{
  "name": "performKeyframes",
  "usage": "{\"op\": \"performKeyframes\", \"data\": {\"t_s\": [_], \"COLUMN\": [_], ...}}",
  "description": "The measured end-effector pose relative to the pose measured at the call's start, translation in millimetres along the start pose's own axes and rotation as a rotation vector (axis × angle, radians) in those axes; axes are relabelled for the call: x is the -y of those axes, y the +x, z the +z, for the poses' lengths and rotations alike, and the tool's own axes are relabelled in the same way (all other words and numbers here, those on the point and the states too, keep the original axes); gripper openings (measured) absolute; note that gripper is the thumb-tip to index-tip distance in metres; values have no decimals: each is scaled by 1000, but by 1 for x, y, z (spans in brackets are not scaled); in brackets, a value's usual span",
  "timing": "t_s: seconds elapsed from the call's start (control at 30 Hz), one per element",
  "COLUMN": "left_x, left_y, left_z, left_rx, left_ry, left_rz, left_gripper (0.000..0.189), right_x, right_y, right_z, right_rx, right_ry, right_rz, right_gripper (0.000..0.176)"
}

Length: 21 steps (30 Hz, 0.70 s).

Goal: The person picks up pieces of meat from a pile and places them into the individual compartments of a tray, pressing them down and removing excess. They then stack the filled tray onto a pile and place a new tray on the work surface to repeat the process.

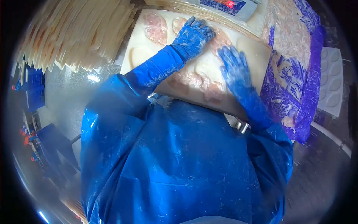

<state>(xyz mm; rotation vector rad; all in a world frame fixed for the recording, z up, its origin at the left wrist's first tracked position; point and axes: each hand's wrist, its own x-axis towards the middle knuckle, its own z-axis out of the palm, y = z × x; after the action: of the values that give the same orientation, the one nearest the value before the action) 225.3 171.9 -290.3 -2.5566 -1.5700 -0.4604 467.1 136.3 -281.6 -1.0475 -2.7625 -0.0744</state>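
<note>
A pale mould tray [257,52] with rounded hollows lies in front of me, tilted in view. Pink ground-looking meat fills its top left hollow [154,29], and more meat [201,84] lies along its near side. My left hand [194,35], in a blue glove smeared with pale residue, rests over the upper middle hollows, fingers spread on the meat. At the right half of the tray, my right hand [234,63], gloved too, lies flat with fingers apart beside a strip of meat. Neither hand grips anything.
Stacked pale trays [74,33] stand at the upper left. More trays lie beyond mine, under a blue-and-white item [238,11]. On the right is a purple plastic sheet [315,74] with a mass of meat [289,30]. Another mould tray [331,82] lies at far right.
</note>
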Motion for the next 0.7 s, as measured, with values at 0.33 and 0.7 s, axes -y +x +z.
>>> {"op": "performKeyframes", "data": {"t_s": [0.33, 0.7], "left_x": [78, 26], "left_y": [-36, -126], "left_z": [-37, -41], "left_rx": [-202, -106], "left_ry": [-632, -340], "left_rz": [-84, -301], "left_gripper": [37, 61], "right_x": [1, 66], "right_y": [4, 109], "right_z": [5, 30], "right_rx": [110, 58], "right_ry": [-16, 243], "right_rz": [111, -34], "right_gripper": [65, 74]}}
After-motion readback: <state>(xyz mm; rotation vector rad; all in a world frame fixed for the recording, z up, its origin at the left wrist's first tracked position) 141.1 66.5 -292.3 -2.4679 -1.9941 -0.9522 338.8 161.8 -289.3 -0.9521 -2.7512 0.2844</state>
